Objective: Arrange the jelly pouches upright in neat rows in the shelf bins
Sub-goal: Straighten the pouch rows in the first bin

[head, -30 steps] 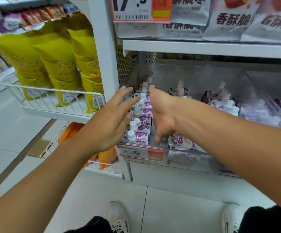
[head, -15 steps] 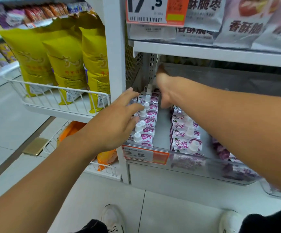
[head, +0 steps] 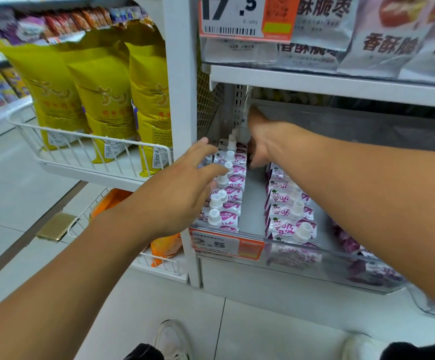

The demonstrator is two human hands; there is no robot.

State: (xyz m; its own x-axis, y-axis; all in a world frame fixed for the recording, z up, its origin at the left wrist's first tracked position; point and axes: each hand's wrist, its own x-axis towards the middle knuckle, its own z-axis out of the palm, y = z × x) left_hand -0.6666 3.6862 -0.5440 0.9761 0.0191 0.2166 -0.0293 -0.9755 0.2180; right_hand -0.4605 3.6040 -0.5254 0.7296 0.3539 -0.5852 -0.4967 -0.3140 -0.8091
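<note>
The left hand [head: 185,188] lies spread, fingers straight against the left row [head: 225,193] of pouches in the bin [head: 323,252]. The right hand [head: 259,141] reaches to that row's back; its grip cannot be told. Squaring the row appears under way; next, the leaning right row [head: 289,211] needs standing upright.

White-and-purple capped pouches [head: 229,203] stand upright in a row along the bin's [head: 323,258] left edge; a second row [head: 288,214] leans back mid-bin.
</note>
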